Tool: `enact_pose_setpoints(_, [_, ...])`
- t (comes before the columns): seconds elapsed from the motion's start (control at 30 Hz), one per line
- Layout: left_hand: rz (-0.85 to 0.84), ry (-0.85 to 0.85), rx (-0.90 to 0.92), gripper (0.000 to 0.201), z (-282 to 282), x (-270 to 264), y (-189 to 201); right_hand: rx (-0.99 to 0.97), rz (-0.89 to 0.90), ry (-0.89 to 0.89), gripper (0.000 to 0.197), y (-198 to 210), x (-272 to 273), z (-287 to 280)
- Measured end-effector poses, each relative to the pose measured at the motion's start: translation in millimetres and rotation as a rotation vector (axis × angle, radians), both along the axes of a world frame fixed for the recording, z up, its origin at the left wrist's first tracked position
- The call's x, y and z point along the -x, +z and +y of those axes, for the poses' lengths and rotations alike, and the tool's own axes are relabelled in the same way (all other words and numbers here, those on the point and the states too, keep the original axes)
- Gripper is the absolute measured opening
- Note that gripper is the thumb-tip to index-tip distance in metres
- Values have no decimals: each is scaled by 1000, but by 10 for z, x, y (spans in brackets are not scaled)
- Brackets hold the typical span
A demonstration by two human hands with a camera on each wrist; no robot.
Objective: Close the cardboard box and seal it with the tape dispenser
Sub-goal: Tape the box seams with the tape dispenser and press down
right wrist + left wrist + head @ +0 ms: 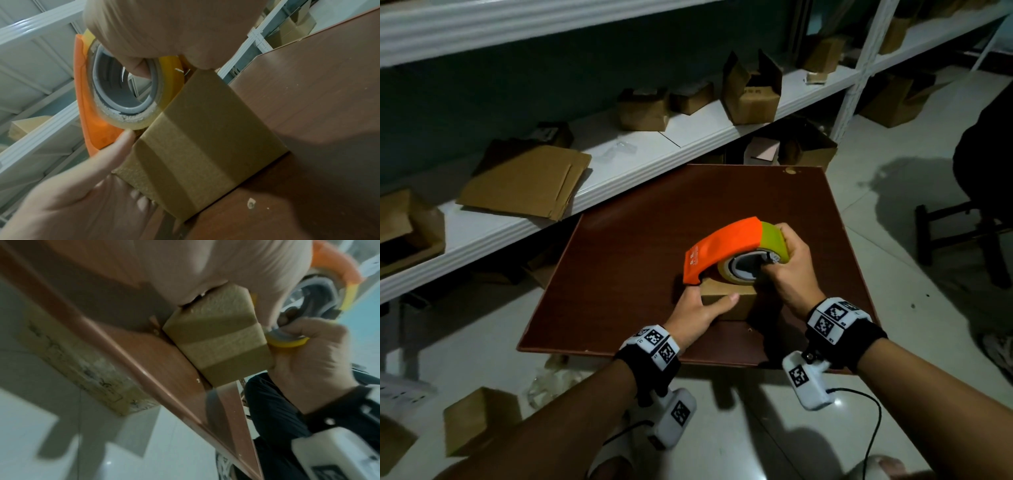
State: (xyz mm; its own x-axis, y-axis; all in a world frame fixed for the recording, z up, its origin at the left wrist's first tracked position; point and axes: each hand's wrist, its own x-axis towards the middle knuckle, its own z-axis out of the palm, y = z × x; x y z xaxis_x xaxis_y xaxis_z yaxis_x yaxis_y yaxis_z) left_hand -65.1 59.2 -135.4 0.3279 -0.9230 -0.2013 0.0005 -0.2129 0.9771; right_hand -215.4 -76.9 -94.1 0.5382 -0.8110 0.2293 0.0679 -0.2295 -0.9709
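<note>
The head view is dim and bluish, with the shelving bowed by wide-angle distortion toward the edges. Beyond the right hand (787, 270) gripping the tape dispenser (736, 250), a hard dark shadow falls on the pale floor (866, 164). Both wrist views are brighter but soft. Motion blur smears the left hand (68, 194) nearest the lens.
</note>
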Motion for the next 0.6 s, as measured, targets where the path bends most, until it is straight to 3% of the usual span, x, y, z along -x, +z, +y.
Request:
enact_pose_setpoints(0.07, [35,6,-10,62,-3,-7,-25,9,6,5,42,-8,4,-10])
enact_pose_setpoints(0.17, [108,-37,-17,55,-19,-58,15,7,15,21,43,-2,7,-13])
enact_pose_setpoints(0.3, [110,52,40,88,-120,-107,-2,7,48,48,45,63,14,-47])
enact_pose_setpoints(0.43, [127,61,7,27,-138,-44,15,-5,134,185,59,165,102,-148])
enact_pose_setpoints(0.5, [140,38,-13,21,-141,-34,12,-15,215,230,68,262,145,-199])
enact_pose_setpoints(0.6, [132,32,-43,23,-144,-44,-10,36,334,288,50,424,134,-264])
